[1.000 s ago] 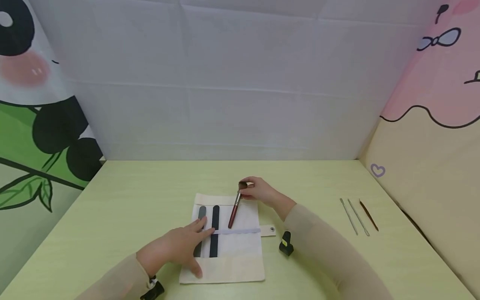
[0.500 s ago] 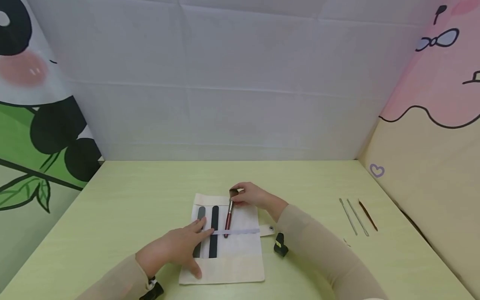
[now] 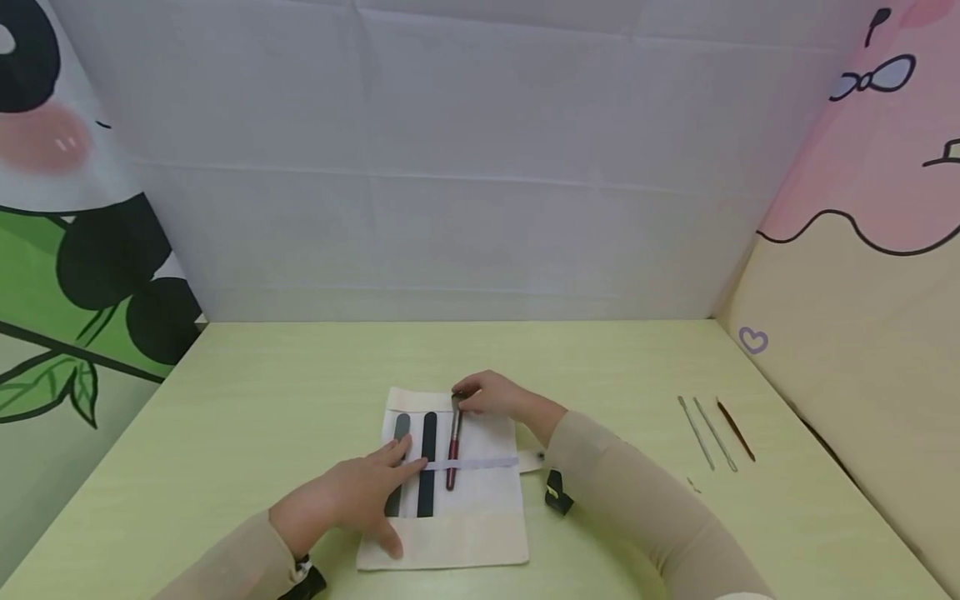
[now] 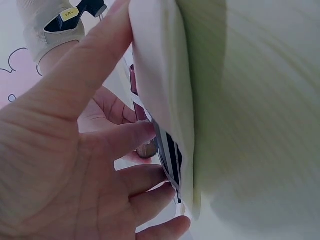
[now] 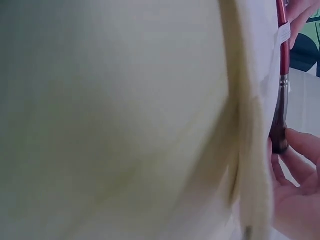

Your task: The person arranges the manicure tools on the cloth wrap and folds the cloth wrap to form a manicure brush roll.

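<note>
An unrolled cream fabric tool roll (image 3: 465, 542) lies on the table with a pale elastic band (image 3: 491, 462) across its middle. My left hand (image 3: 348, 496) rests on its left side with fingers spread, partly covering a grey flat strip with a rounded end (image 3: 402, 425). Right of that lies a similar black strip (image 3: 429, 437). At the top, my right hand (image 3: 497, 398) pinches a brush (image 3: 454, 433) by its dark bristle head (image 5: 279, 140). The brush's red handle (image 5: 284, 55) passes beneath the band, its tip pointing toward me.
Two thin silvery tools (image 3: 697, 433) and a slim brown tool (image 3: 736, 429) lie to the right on the table. A strap with a snap (image 3: 531, 461) sticks out from the roll's right edge. A white sheet (image 3: 480, 208) stands behind the table.
My right hand has moved left and toward me, sliding the brush's handle under the band and lowering it toward the roll. My left hand has stayed in place.
</note>
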Available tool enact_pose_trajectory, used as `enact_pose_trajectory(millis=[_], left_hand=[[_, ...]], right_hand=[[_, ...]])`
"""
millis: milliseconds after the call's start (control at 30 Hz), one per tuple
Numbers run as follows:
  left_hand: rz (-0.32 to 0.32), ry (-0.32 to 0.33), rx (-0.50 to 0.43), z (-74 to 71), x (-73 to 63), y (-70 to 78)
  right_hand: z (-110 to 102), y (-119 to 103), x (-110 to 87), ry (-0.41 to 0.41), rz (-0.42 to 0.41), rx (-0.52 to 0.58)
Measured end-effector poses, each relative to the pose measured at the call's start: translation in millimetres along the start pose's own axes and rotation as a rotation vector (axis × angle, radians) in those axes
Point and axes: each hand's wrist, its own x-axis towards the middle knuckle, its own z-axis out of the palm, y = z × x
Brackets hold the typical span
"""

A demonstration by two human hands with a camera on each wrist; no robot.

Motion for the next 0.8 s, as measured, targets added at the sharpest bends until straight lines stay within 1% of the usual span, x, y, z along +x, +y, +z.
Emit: enact_pose_trajectory(millis=[233, 400, 600, 800], left_hand=[[0.004, 0.0, 0.0, 0.0, 0.2, 0.9], [-0.001, -0.001, -0.005, -0.9, -0.9, 1.7], [-0.008, -0.01, -0.007, -2.1, -1.8, 2.5], [0.009, -0.004, -0.008, -3.6, -2.4, 2.0]], right_hand=[[-1.7, -7.2, -8.7, -0.024, -0.049, -0.08], [-1.9, -8.6, -11.8, -0.037, -0.062, -0.123], [-1.2, -9.5, -14.7, -0.048, -0.069, -0.138], [-0.4, -8.0, -16.0, -0.109, -0.091, -0.136]])
